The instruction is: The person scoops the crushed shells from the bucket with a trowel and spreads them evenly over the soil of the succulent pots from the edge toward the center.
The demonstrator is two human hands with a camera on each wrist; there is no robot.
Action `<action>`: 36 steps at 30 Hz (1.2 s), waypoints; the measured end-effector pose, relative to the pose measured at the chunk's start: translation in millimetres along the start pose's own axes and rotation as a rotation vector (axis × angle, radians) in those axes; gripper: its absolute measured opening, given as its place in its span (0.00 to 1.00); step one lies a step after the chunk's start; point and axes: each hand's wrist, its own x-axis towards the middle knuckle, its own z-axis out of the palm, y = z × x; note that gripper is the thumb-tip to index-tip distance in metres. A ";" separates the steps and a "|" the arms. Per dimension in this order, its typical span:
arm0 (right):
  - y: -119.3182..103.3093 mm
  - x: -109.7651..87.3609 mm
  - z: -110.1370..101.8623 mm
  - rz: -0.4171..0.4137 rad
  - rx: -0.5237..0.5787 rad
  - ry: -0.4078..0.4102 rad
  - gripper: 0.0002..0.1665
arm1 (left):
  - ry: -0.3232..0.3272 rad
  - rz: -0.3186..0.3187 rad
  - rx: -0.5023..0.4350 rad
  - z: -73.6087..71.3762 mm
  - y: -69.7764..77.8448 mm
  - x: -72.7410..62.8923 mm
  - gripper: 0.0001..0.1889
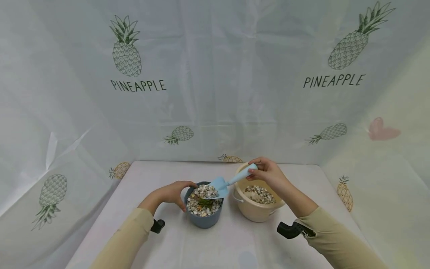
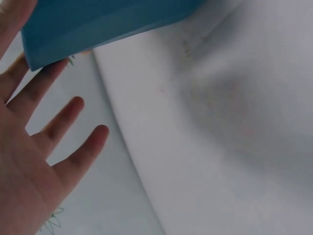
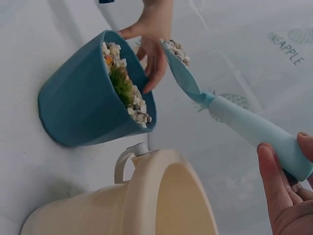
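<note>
My left hand (image 1: 173, 192) grips the left side of a blue plant pot (image 1: 205, 221) at its rim; in the left wrist view two other fingers (image 2: 88, 149) stick out straight. White and tan pebbles (image 1: 196, 209) fill the pot around a small green plant (image 3: 121, 87). My right hand (image 1: 270, 175) pinches the end of a light blue trowel (image 1: 220, 186) between thumb and fingers. The trowel's blade bears a heap of pebbles (image 1: 205, 191) and hangs tilted above the pot, its handle sloping up to the right.
A cream bucket (image 1: 253, 211) with more pebbles (image 1: 258, 195) in it stands just right of the pot, below my right hand. White cloth covers the table (image 1: 174, 239). Behind it hangs a pineapple-printed sheet (image 1: 218, 93).
</note>
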 end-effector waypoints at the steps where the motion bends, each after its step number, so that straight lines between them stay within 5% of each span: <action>1: 0.4 -0.3 -0.1 0.002 0.000 0.002 0.25 | 0.009 0.015 -0.015 1.6 0.5 -0.7 0.47; 9: 5.6 -0.6 -0.1 0.013 0.009 -0.001 0.24 | 0.104 0.043 -0.068 19.6 7.8 -4.0 0.47; 24: 7.6 2.0 13.5 0.021 -0.016 0.019 0.19 | 0.299 -0.080 0.023 43.6 28.4 -12.0 0.48; 30: 10.2 3.6 19.6 0.020 -0.027 -0.004 0.18 | 0.324 -0.153 -0.091 50.2 24.7 -21.7 0.52; 36: 13.4 7.4 25.7 0.011 -0.016 -0.019 0.19 | 0.273 -0.102 -0.130 45.0 21.3 -25.4 0.50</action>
